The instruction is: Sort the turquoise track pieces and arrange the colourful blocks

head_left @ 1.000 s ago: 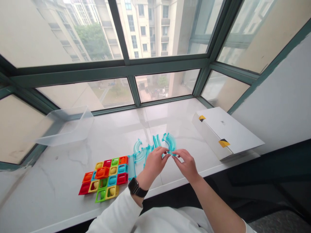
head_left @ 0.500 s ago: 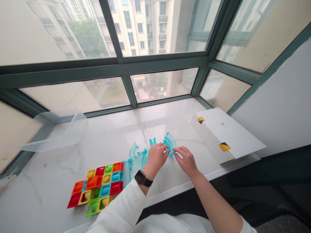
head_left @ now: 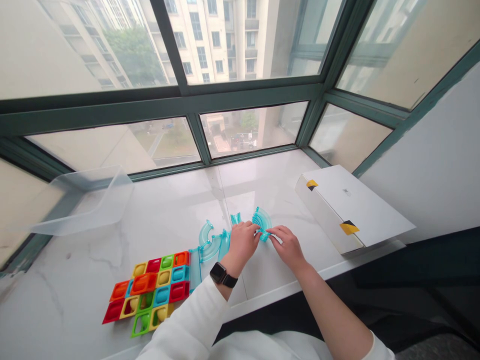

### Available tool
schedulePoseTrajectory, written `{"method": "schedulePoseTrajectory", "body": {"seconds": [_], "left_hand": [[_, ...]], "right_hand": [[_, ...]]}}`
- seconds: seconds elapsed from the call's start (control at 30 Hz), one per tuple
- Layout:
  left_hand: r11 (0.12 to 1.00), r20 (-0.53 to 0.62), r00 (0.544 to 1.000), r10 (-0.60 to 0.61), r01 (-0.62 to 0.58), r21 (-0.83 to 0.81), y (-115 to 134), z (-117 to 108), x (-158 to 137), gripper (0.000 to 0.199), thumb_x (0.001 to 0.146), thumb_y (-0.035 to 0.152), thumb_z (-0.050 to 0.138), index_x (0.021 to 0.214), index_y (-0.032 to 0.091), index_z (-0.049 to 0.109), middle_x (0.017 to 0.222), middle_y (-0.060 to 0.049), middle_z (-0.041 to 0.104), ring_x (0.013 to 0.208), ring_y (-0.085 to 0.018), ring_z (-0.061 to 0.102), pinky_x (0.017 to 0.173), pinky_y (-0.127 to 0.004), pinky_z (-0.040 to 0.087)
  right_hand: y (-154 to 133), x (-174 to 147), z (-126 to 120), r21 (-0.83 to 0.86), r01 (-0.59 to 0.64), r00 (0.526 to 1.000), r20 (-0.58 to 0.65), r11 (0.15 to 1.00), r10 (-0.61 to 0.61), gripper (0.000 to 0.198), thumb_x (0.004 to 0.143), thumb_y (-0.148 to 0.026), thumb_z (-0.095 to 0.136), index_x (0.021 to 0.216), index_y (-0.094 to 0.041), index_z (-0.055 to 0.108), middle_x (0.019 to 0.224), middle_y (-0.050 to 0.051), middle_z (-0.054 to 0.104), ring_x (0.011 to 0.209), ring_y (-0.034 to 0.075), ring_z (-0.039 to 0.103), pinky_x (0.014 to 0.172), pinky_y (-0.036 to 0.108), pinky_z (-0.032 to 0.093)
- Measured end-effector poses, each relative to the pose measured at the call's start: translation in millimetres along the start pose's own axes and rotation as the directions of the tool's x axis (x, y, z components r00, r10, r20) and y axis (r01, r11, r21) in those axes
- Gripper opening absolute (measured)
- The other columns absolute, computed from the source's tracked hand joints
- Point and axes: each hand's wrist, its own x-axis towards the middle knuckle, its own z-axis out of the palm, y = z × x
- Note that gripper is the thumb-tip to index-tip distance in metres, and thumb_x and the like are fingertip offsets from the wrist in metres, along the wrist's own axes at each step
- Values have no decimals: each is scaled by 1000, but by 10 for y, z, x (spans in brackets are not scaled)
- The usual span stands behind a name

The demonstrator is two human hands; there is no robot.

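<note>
A curved piece of clear blue plastic track (head_left: 263, 218) is between my two hands above the white marble sill. My left hand (head_left: 244, 242), with a black watch on its wrist, is closed on the track's near left end. From the other side my right hand (head_left: 287, 246) pinches the near right end between thumb and fingertips. Part of the track is hidden behind my left fingers. Beside my left hand lie more blue track pieces: a short one (head_left: 235, 218) just behind it, and curved ones (head_left: 211, 247) to its left.
Colourful square blocks (head_left: 153, 290) in red, yellow, green, orange and blue lie at front left, touching the blue track. A clear plastic bin (head_left: 108, 210) stands at the back left. To the right is a white box (head_left: 352, 205) with yellow-black tape. Windows (head_left: 240, 95) enclose the sill.
The curved track has tilted very slightly between my fingers. Both hands keep almost the same place and grip; the view has shifted a little.
</note>
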Motion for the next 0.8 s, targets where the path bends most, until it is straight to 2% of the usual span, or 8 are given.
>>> {"method": "schedulePoseTrajectory", "body": {"seconds": [0.8], "left_hand": [[999, -9, 1000, -18, 19, 36, 1, 0, -1, 19, 103, 33, 61, 108, 27, 79, 99, -5, 77, 98, -26, 67, 86, -40, 44]], "right_hand": [[29, -15, 56, 0, 16, 1000, -3, 1000, -16, 26, 100, -19, 64, 118, -30, 77, 103, 6, 75, 98, 26, 68, 89, 42, 57]]}}
